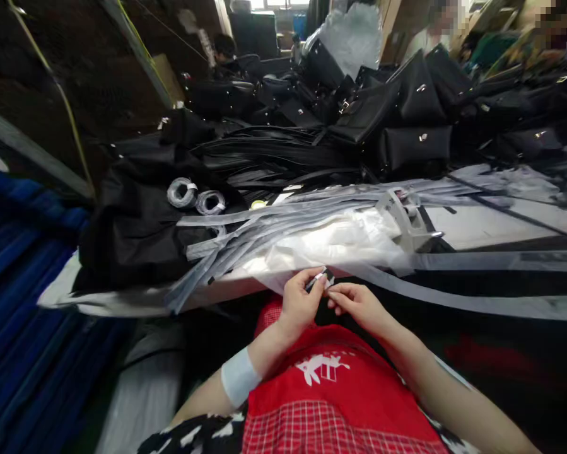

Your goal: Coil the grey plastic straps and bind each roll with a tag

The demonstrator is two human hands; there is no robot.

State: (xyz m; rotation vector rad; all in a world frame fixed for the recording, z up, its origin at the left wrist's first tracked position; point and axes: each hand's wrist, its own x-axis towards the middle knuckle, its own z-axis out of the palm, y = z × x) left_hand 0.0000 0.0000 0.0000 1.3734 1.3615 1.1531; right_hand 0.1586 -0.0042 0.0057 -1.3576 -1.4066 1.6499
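Note:
Close in front of my red apron, my left hand (301, 299) is closed in a pinch. Between its thumb and fingers is a small black piece (329, 275) with a white or silvery part; its exact kind is too small to tell. My right hand (357, 302) is right beside it, thumb and fingertips pressed together near the piece's right end. What those fingertips grip, if anything, is hidden. Just beyond both hands, translucent plastic strips (283, 221) and a crumpled white plastic bag (330, 241) lie along the table edge.
A grey tape dispenser (403, 221) stands right of the bag. Left lie coiled clear rolls (182, 192) on black material (127, 221). Black bags (418, 148) and straps (274, 151) pile up behind. Long strips (491, 299) hang off the front edge. Blue stacked material (23, 265) is at far left.

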